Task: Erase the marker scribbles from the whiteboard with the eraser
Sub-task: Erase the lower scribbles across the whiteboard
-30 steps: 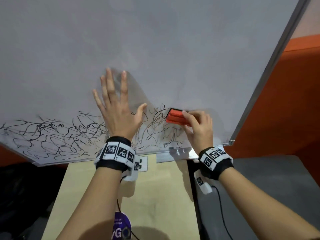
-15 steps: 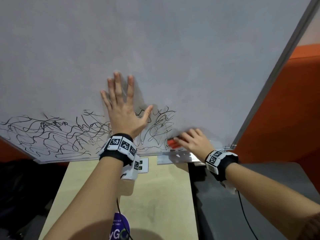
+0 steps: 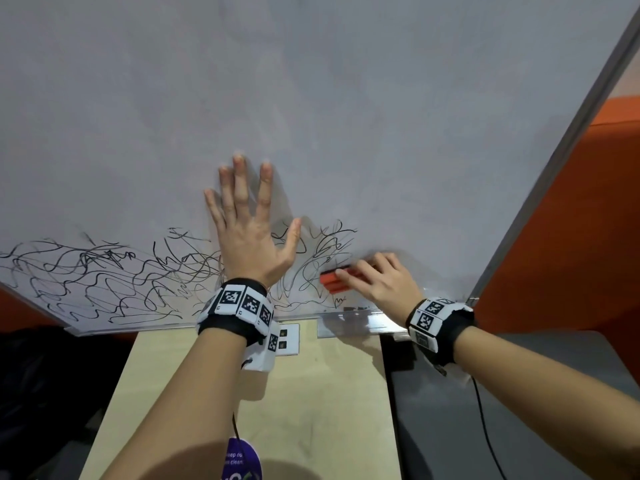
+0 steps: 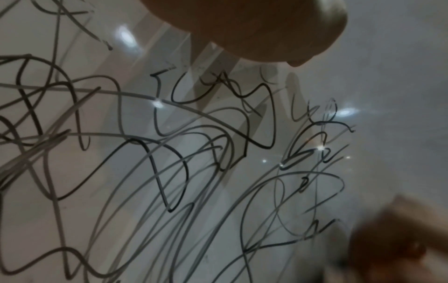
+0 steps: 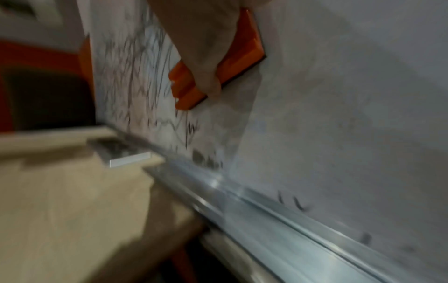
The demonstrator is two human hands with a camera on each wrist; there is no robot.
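Orange eraser (image 3: 333, 281) flat against whiteboard (image 3: 381, 133), gripped by right hand (image 3: 384, 284) at edge of black scribbles (image 3: 104, 278). Left hand (image 3: 251, 233) pressed flat, fingers spread. Eraser mostly hidden under fingers; right wrist view blurred.

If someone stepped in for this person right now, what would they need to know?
Left hand: open, flat on the whiteboard above the scribbles, steadying.
Right hand: its grip is on the orange eraser, pressed to the board low down, just above the metal tray.
Done: the board to the right of the eraser looks wiped, bar a few small marks near the bottom edge.
Left: all the black scribbles from the eraser leftwards, including those beside the left wrist.
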